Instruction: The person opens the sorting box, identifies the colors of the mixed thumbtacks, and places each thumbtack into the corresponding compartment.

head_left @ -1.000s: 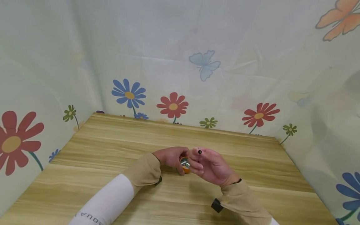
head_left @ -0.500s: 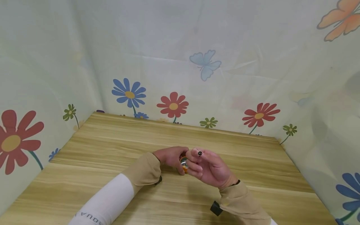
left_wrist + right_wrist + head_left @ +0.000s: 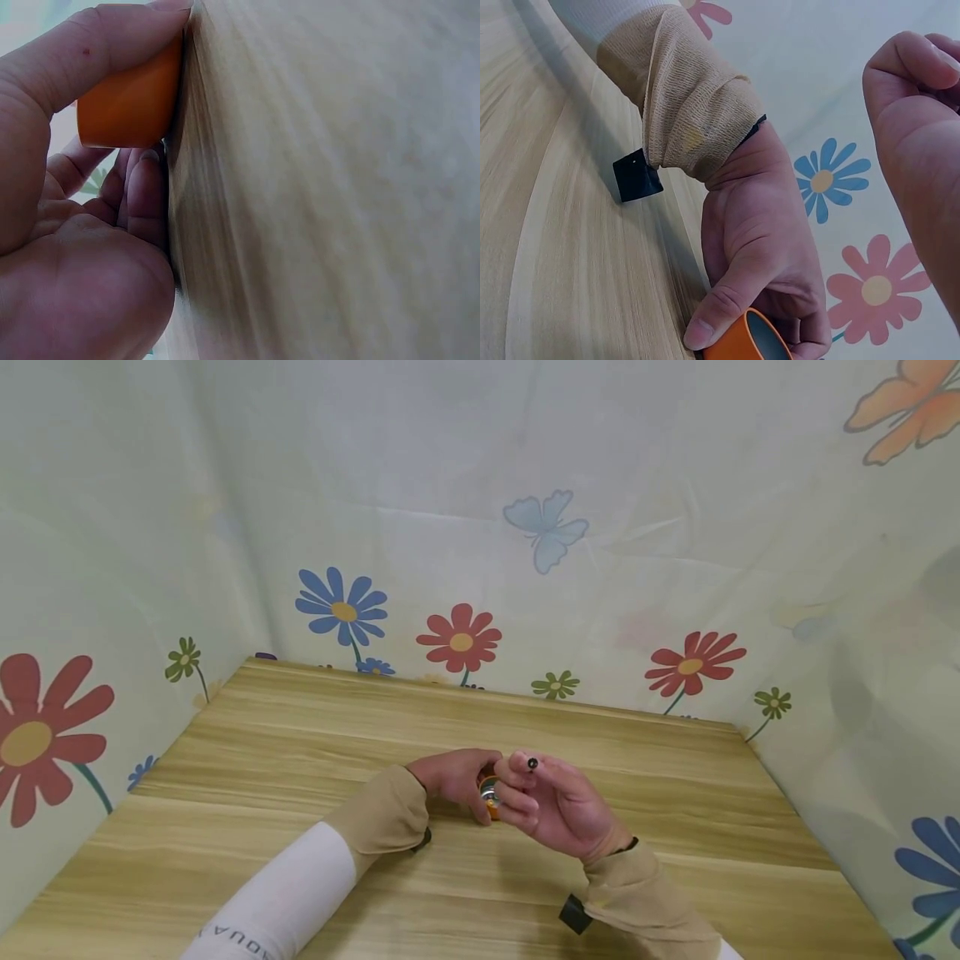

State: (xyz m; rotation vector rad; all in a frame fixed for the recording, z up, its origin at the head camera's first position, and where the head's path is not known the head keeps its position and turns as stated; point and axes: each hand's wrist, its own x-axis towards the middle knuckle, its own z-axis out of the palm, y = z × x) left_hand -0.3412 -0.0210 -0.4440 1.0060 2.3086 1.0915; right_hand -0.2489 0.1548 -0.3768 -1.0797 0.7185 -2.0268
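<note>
My left hand [image 3: 453, 777] grips a small orange cup [image 3: 135, 105] low at the tabletop, thumb along one side and fingers on the other. Something shiny and silvery shows inside the cup in the head view, while the right wrist view shows its grey inner wall. Just to the right and above, my right hand [image 3: 566, 810] pinches a thin thing with a round black end [image 3: 532, 763] between thumb and index finger. That end points at the head camera, so the rest is hidden and I cannot tell its kind. The other right fingers curl in front of the cup's right side.
The wood-grain table [image 3: 300, 718] spreads around both hands. Behind it and at both sides hangs a pale cloth [image 3: 420, 460] printed with flowers and butterflies. A black block [image 3: 575, 914] sits at my right cuff.
The right hand has shifted slightly left, covering a little more of the cup. The black end has tilted slightly in its fingers. My left hand stays on the cup.
</note>
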